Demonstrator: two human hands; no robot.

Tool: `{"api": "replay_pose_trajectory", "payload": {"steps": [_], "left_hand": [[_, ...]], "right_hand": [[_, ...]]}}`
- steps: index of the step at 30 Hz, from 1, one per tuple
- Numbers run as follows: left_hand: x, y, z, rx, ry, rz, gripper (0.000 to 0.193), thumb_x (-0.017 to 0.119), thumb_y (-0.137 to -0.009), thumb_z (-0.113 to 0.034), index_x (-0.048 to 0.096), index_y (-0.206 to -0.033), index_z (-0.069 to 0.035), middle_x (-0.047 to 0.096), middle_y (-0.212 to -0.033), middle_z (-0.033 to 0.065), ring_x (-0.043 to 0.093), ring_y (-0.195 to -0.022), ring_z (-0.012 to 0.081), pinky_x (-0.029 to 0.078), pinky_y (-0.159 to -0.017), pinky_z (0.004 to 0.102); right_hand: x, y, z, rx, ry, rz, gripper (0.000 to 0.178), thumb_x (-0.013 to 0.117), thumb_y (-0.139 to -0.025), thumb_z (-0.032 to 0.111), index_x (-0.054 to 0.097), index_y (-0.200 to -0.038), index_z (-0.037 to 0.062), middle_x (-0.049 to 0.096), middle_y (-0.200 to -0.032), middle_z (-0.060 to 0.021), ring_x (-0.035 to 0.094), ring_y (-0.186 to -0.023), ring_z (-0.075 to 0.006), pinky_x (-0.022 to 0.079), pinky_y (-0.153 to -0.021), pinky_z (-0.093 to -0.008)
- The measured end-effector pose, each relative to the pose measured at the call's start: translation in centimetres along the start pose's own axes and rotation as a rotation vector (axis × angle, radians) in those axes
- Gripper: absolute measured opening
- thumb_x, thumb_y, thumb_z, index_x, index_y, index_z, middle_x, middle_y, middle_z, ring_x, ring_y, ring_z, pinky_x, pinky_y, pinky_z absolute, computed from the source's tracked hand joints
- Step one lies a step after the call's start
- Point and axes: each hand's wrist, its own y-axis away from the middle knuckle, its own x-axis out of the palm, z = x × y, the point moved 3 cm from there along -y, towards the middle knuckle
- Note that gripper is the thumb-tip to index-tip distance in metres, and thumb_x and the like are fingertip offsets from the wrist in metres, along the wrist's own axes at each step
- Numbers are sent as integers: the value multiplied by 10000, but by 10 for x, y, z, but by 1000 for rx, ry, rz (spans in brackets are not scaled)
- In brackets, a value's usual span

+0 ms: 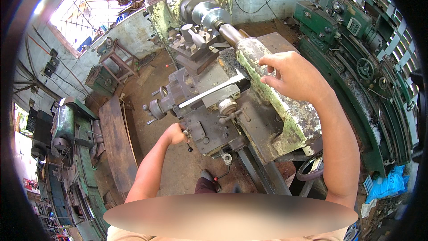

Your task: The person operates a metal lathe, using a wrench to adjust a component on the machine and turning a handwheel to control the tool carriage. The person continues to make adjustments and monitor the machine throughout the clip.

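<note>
A worn lathe stands before me, its tailstock [292, 118] covered in flaking pale-green paint. Above that casting hovers my right hand [296, 76], empty, with fingers bent and thumb apart from them. My left hand [175, 134] is closed around a handle at the carriage's left front edge; the fingers hide most of it. Just below it sticks out a small black-knobbed lever [189, 148]. A caliper [209, 91] lies slantwise across the carriage. Beyond, a shiny turned metal workpiece [213, 17] sits between the chuck and the tailstock quill [231, 35], near the tool post [195, 40].
Green lathes stand at right [352, 58] and left [76, 129]. A wooden board [117, 138] leans at left, near a small stool [118, 60]. Cross-slide crank handles [156, 108] jut leftward. A blue plastic bag [390, 184] lies at lower right.
</note>
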Motion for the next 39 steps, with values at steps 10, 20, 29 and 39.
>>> {"api": "replay_pose_trajectory", "payload": {"steps": [10, 20, 29, 39], "left_hand": [[-1, -1, -1, -18, 24, 17, 462, 903, -628, -332, 801, -962, -29, 768, -927, 238, 744, -912, 400, 582, -846, 474], [1, -2, 2, 1, 30, 8, 444, 895, -647, -338, 789, -952, -33, 759, -837, 196, 724, -803, 354, 564, -790, 463], [3, -4, 5, 27, 35, -3, 458, 902, -637, -344, 791, -951, -30, 764, -852, 208, 729, -813, 370, 565, -785, 467], [-2, 0, -2, -15, 9, 16, 447, 889, -627, -320, 801, -950, -23, 764, -922, 243, 742, -905, 406, 581, -837, 478]], "right_hand": [[0, 0, 0, -17, -17, -10, 302, 779, -911, 229, 712, -1149, 56, 769, -970, -192, 744, -987, -382, 578, -889, -497], [3, 0, -2, -2, -12, 8, 323, 781, -912, 232, 713, -1176, 59, 769, -992, -188, 736, -1011, -378, 572, -908, -493], [3, 0, -2, -9, -15, 11, 322, 780, -910, 227, 711, -1176, 59, 769, -992, -184, 730, -1018, -379, 569, -911, -496], [1, 0, 0, -6, 4, 15, 324, 778, -914, 228, 708, -1174, 45, 767, -1004, -191, 730, -1021, -379, 570, -922, -492]]}}
